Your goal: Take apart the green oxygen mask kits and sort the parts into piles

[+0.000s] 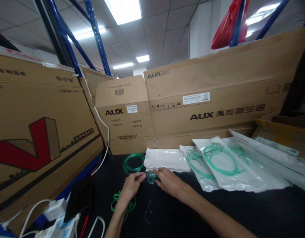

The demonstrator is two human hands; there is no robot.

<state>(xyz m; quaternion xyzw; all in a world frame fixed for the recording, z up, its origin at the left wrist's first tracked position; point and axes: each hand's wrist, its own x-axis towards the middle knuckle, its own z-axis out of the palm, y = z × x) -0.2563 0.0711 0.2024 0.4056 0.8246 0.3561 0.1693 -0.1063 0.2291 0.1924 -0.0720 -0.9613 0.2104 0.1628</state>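
Observation:
Between my two hands, at the middle of the black table, is a small clear, green-tinted plastic piece (pixel 151 178); its exact kind is too blurred to make out. My left hand (pixel 133 185) pinches at its left edge with thumb and fingertips together. From the other side, my right hand (pixel 169 181) grips it, with the index finger along the top and the thumb below. A coil of green tubing (pixel 126 168) lies just behind my left hand. Under my left forearm sits a loose bundle of green bands or tubing (pixel 131 205), partly hidden by the arm.
A white packet (pixel 164 159) lies behind the hands. Clear-and-white bags with green tubing (pixel 219 162) are spread at the right. Cardboard panels (pixel 125 132) wall the back and left. A black device (pixel 79 198), white chargers (pixel 54 210) and cables crowd the left front. Thin clear strands (pixel 148 211) lie in front.

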